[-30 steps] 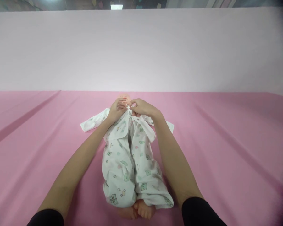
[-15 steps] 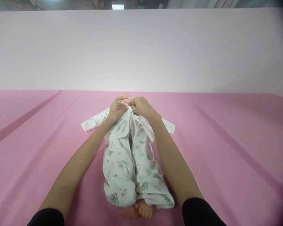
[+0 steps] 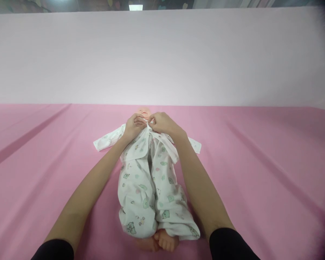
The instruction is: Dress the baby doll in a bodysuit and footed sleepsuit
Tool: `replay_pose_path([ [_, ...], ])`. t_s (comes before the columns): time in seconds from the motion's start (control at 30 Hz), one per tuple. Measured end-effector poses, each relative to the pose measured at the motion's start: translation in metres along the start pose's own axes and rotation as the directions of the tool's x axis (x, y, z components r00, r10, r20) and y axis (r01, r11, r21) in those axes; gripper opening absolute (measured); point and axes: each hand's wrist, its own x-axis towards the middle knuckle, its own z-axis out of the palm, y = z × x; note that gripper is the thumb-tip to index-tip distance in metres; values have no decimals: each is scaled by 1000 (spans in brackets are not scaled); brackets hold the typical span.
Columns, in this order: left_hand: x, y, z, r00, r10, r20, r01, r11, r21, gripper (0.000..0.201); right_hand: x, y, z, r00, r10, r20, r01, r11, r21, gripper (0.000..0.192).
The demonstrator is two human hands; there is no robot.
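A baby doll (image 3: 166, 241) lies on its back, head away from me, bare feet towards me. It wears a white top (image 3: 135, 151) and white trousers (image 3: 138, 195), both printed with green bears. At the doll's neck, my left hand (image 3: 135, 126) pinches the left front edge of the top's collar. My right hand (image 3: 162, 122) is closed on the collar's other edge, close beside the left fingertips. Any fastener between the fingers is too small to make out. Both sleeves are spread outwards, and below the chest the top's front flaps hang apart.
A pink sheet (image 3: 54, 180) with long creases covers the surface under the doll. Behind its far edge rises a plain white panel (image 3: 162, 57). Above the panel, a strip of dark patterned background and a bright light show.
My hands stay at the collar with only slight finger movement. The right hand's fingers have shifted a little on the cloth, and more of the doll's chin shows between the hands.
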Motion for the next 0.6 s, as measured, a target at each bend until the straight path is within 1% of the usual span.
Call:
replay_pose_path([
  [0.1,0,0,0,1000,-1,-22,1,1000,-2,32,-1,-1,0,1000,19,-10,-20,1000,-24,18],
  [0.23,-2,6,2,999,-17,-30,16,1000,-12,34,1,1,3,999,12,-33,-13,999,-47,18],
  [0.33,-3,14,6,995,-86,-52,86,996,-12,32,4,5,9,999,19,-51,-24,996,-92,16],
  [0.43,-4,19,12,979,-170,-108,177,982,65,30,9,6,14,996,38,-80,-48,991,-123,16],
  [0.47,-3,20,13,978,-169,-120,182,978,106,30,10,7,15,995,42,-90,-53,991,-121,16],
  [0.53,-3,18,15,983,-130,-130,151,973,174,30,11,6,15,993,56,-106,-66,994,-92,15],
  [0.6,-3,15,14,987,-89,-133,115,972,206,29,11,6,14,991,87,-99,-89,996,-19,13],
])
